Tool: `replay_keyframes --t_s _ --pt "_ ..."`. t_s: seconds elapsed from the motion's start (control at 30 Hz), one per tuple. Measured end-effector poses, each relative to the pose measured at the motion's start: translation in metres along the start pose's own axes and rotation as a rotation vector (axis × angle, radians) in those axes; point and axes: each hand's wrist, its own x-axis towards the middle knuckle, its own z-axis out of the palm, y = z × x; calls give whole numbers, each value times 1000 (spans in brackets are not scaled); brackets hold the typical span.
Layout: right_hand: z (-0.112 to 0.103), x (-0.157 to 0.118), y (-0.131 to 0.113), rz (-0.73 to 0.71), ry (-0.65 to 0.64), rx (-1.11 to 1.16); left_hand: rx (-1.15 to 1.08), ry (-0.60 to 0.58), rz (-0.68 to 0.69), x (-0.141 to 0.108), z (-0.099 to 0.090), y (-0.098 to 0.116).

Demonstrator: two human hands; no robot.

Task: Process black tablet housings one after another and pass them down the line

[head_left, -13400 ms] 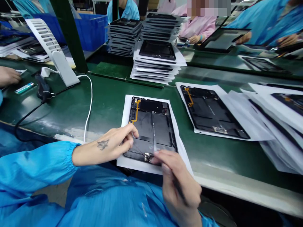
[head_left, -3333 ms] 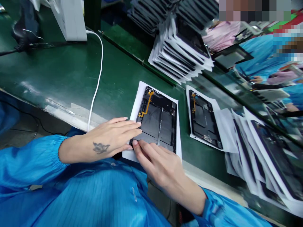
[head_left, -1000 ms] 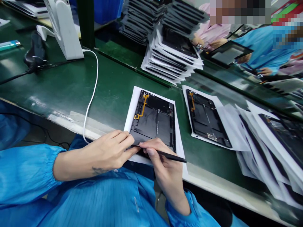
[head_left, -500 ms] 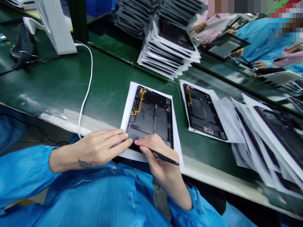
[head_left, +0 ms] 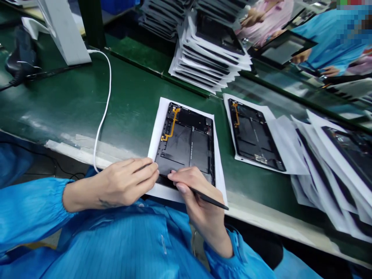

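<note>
An opened black tablet (head_left: pixel 177 149) lies on a white paper sheet (head_left: pixel 220 162), with an orange flex cable (head_left: pixel 173 126) along its upper left side. At the tablet's near left corner is my left hand (head_left: pixel 124 180), its fingers bent and pressed together against the edge; its thumb is hidden. My right hand (head_left: pixel 200 197) grips slim black tweezers (head_left: pixel 213 201) between thumb and fingers. It rests over the tablet's near edge, and the tweezers' tips are hidden beneath the fingers. A small gap separates the two hands.
To the right lies a second opened tablet (head_left: pixel 252 131) on paper, beside a slanted pile of paper-layered tablets (head_left: pixel 319 182). A tall stack (head_left: pixel 209 58) stands behind. A white cable (head_left: pixel 109 93) runs from a white stand (head_left: pixel 64 31) at left. Co-workers' hands (head_left: pixel 302 56) show at upper right.
My left fingers have drawn back slightly and curled. My right hand has shifted a little to the right with the tweezers. The camera view has moved slightly.
</note>
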Motion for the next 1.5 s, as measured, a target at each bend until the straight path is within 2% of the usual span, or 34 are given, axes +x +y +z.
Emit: replay_keyframes --t_s 0.17,0.37,0.5,0.67,0.87,1.17,1.37,1.5 --pt "-2 6 -3 -31 -41 3 -39 13 -24 0 0 -2" --pt "-6 12 -6 -54 -163 -51 -84 40 -63 -4 0 -2" --pt "-6 13 -4 -59 -185 -40 -70 30 -56 -6 0 0" --pt "-13 7 -3 -20 -137 -36 0 6 -4 -3 2 0" --pt "-30 -13 -8 92 -46 -138 -20 18 -19 0 5 -1" --pt "-25 -22 -12 65 46 -173 -33 6 -13 16 11 1" --pt "-20 -14 -8 57 13 -107 -6 9 15 17 10 1" --pt "-26 -14 -4 136 5 -116 9 -1 27 18 11 3"
